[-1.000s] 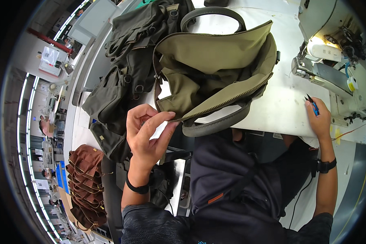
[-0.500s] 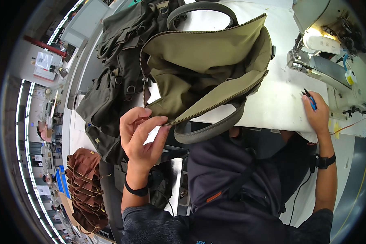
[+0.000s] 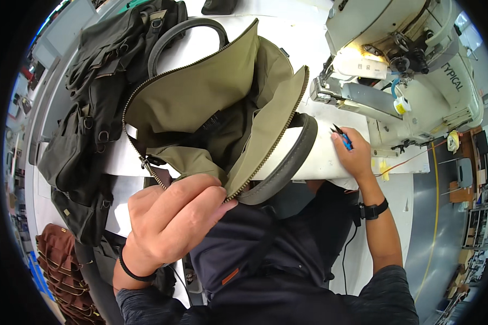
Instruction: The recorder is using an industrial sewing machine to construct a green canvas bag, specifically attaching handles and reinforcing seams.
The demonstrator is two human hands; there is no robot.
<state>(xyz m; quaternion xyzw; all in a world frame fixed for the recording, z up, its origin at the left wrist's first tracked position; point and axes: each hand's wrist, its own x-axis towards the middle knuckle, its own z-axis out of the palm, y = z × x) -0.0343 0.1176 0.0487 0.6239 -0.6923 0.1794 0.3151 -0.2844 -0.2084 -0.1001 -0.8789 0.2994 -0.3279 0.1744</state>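
White table point(image 3: 326, 165); olive bag point(image 3: 200, 103) beyond left fingers point(image 3: 192, 203) pinching zippered rim point(image 3: 276, 147); right fingers point(image 3: 358, 142) grip snips point(image 3: 346, 142).

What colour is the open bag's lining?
The lining is olive green, best seen in the head view.

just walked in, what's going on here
A seated person's left hand pinches the zippered edge of a dark green fabric bag with an olive lining, its mouth open toward the camera. The right hand holds small blue-handled snips with dark blades by the white tabletop, apart from the bag. A pale metal sewing machine stands at the right, and a heap of dark green fabric bags lies at the left.
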